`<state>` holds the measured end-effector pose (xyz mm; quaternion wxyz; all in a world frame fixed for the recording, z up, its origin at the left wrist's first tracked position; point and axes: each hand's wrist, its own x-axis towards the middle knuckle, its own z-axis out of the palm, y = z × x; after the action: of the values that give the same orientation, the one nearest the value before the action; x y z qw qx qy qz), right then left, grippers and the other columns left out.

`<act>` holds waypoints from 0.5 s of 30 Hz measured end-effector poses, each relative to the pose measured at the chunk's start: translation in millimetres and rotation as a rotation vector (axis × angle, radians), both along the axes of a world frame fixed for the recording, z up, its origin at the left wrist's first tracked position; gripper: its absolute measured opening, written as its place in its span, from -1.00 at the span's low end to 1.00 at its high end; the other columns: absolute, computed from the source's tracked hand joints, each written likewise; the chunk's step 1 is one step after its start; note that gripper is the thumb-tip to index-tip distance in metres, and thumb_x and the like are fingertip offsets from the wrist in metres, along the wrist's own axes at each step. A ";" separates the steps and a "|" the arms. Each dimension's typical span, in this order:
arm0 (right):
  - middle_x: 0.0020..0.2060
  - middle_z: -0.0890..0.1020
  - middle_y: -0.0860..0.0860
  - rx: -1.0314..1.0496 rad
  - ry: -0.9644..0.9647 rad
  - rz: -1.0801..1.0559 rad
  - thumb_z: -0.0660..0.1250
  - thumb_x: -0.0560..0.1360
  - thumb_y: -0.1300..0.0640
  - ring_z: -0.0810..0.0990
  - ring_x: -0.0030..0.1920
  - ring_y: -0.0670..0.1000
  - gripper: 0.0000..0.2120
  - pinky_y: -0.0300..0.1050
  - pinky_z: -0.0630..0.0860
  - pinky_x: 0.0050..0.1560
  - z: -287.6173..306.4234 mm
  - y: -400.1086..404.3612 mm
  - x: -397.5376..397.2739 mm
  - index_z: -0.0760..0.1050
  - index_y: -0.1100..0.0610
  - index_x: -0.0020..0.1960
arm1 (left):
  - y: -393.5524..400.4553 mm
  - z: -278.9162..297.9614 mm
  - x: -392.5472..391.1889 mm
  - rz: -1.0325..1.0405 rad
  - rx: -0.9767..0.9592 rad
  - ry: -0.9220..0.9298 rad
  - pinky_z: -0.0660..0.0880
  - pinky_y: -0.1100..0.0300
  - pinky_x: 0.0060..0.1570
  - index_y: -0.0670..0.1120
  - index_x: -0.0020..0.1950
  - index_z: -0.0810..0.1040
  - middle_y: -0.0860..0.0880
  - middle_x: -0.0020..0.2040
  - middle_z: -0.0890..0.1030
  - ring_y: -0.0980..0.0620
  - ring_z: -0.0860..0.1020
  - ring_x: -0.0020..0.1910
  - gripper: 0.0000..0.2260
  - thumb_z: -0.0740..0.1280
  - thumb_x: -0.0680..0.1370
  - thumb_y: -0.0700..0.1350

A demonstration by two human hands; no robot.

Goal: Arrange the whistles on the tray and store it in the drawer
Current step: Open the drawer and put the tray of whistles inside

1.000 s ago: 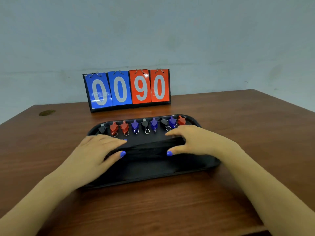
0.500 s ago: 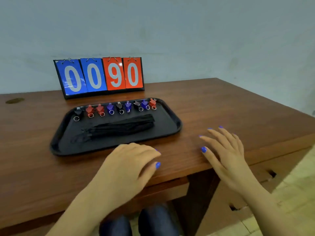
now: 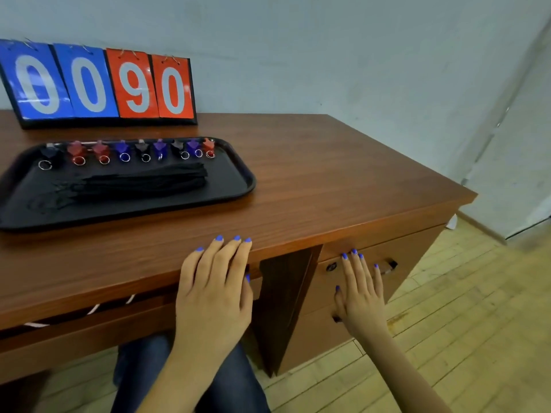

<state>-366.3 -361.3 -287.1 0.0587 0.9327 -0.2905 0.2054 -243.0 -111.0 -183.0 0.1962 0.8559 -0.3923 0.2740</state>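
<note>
A black tray (image 3: 235, 171) rests on the wooden desk (image 3: 328, 180), left of centre. Several whistles (image 3: 125, 149) in black, red and purple stand in a row along its far side, each with a metal ring. A bundle of black lanyards (image 3: 143, 181) lies across the tray's middle. My left hand (image 3: 213, 293) lies flat over the desk's front edge, fingers apart, holding nothing. My right hand (image 3: 360, 293) is spread in front of the top drawer (image 3: 402, 260) of the right pedestal, fingertips close to its dark handle (image 3: 387, 265). The drawer is shut.
A flip scoreboard (image 3: 101, 84) reading 0090 stands behind the tray against the wall. A second drawer front (image 3: 313, 335) sits below the top one. My legs in jeans (image 3: 179, 380) are under the desk. Wood-plank floor (image 3: 462, 323) lies to the right.
Both hands left the tray and came back to the desk's front edge. My right hand dropped below the desktop to the top drawer front. The view swung right and down.
</note>
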 end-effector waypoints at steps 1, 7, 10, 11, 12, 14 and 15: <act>0.44 0.29 0.16 0.002 -0.013 0.008 0.15 0.48 0.08 0.07 0.50 0.07 -0.40 0.16 0.07 0.46 -0.5 -1.6 0.3 0.09 0.15 0.49 | 0.1 -0.9 0.4 -0.004 0.000 -0.021 0.20 -0.03 0.31 -0.14 0.32 0.43 -0.12 0.22 0.55 -0.08 0.36 0.29 -0.57 0.13 0.47 -0.09; 0.47 0.20 0.19 0.186 -0.139 -0.144 0.26 0.46 0.20 0.11 0.49 0.12 -0.30 0.08 0.01 0.48 -21.0 -14.0 5.0 0.01 0.23 0.50 | -2.6 -6.1 2.4 0.011 -0.040 -0.090 0.19 -0.03 0.31 -0.15 0.31 0.43 -0.13 0.22 0.54 -0.09 0.36 0.29 -0.58 0.16 0.46 -0.13; 0.52 0.06 0.16 0.367 -0.045 -0.306 0.23 0.48 0.22 0.02 0.51 0.14 -0.25 0.11 -0.02 0.49 -35.8 -24.8 -0.9 -0.13 0.21 0.52 | -2.5 -8.2 3.9 0.026 -0.038 -0.128 0.18 -0.02 0.32 -0.15 0.33 0.41 -0.14 0.22 0.54 -0.09 0.35 0.29 -0.57 0.20 0.45 -0.14; 0.52 0.01 0.13 0.403 -0.009 -0.336 0.20 0.47 0.23 0.06 0.50 0.17 -0.24 0.10 0.03 0.47 -39.6 -27.0 -3.7 -0.17 0.18 0.53 | -2.8 -8.6 4.1 0.030 -0.042 -0.140 0.18 -0.02 0.32 -0.15 0.33 0.40 -0.14 0.22 0.54 -0.09 0.36 0.28 -0.57 0.20 0.45 -0.14; 0.53 0.00 0.13 0.423 0.001 -0.342 0.19 0.45 0.26 0.17 0.45 0.20 -0.22 0.09 0.15 0.41 -42.3 -29.3 -6.0 -0.18 0.16 0.53 | -3.3 -9.2 3.9 0.033 -0.045 -0.149 0.18 -0.02 0.31 -0.15 0.33 0.40 -0.14 0.23 0.54 -0.09 0.36 0.28 -0.57 0.19 0.46 -0.14; 0.52 0.05 0.15 0.443 -0.024 -0.305 0.19 0.43 0.30 0.38 0.27 0.27 -0.23 0.08 0.36 0.20 -43.4 -31.2 -8.7 -0.13 0.15 0.53 | -3.3 -10.7 4.1 0.039 -0.053 -0.161 0.19 -0.02 0.31 -0.15 0.33 0.40 -0.14 0.23 0.54 -0.09 0.36 0.28 -0.58 0.18 0.47 -0.14; 0.51 0.07 0.17 0.448 -0.036 -0.278 0.19 0.43 0.30 0.44 0.20 0.28 -0.24 0.09 0.42 0.10 -42.8 -31.4 -9.5 -0.10 0.16 0.53 | -2.8 -11.4 5.3 0.039 -0.058 -0.170 0.20 -0.02 0.30 -0.14 0.33 0.40 -0.14 0.23 0.54 -0.09 0.36 0.27 -0.59 0.18 0.47 -0.14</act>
<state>-375.8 -392.7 -329.9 -0.1266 0.8699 -0.4548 0.1425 -237.8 -113.9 -194.5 0.1813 0.8309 -0.3829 0.3607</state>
